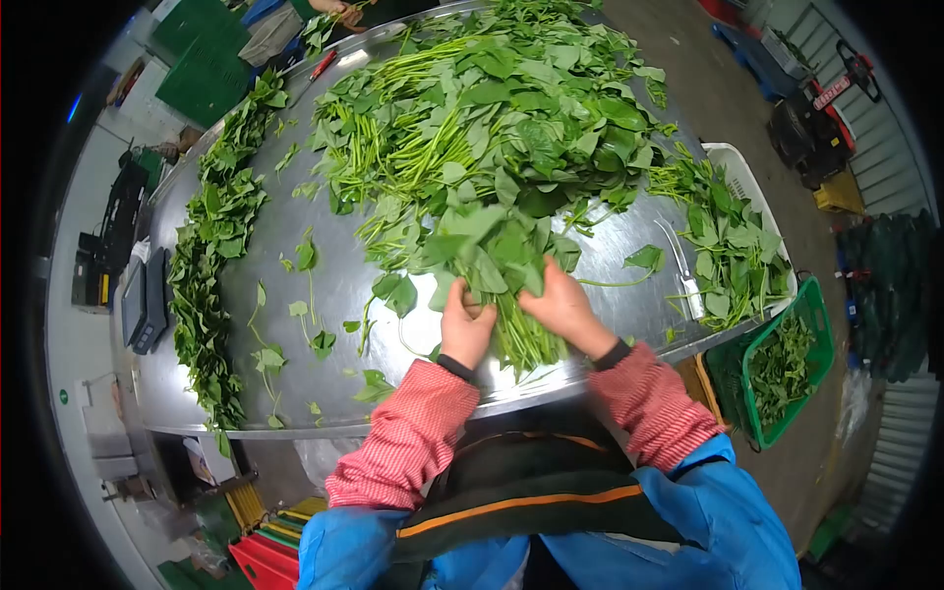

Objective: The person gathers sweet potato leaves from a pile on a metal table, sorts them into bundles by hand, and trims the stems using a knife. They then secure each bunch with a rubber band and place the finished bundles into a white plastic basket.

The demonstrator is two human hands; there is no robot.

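Observation:
My left hand and my right hand are closed around a bunch of leafy green stems at the table's near edge. Its leaves point away from me and its cut stems toward me. Just beyond lies a large heap of leafy greens, stems mostly to the left. Loose sprigs are scattered left of my left hand. To the right of my right hand, a sickle with a pale handle rests beside a smaller pile of greens.
A row of leafy bunches runs along the metal table's left side. A white basket and a green crate stand at the right. Another person's hand is at the far edge, near a red-handled tool.

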